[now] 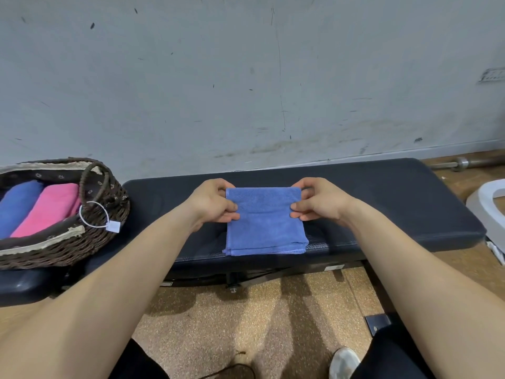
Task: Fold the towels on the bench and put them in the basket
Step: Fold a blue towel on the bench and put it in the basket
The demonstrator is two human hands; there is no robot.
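A blue towel [265,222], folded into a near square, lies on the black padded bench [396,203]. My left hand [213,203] pinches the towel's far left edge, and my right hand [319,202] pinches its far right edge. The far part of the towel is lifted slightly between my fingers, while the near edge rests at the bench's front. A brown wicker basket [109,231] stands on the bench at the left. It holds a folded blue towel [16,206] and a folded pink towel [49,209].
A grey scuffed wall rises right behind the bench. A white plastic object [489,209] sits on the floor at the right, with a metal barbell [464,162] along the wall. My knees and one shoe [344,362] are below, on a speckled brown floor.
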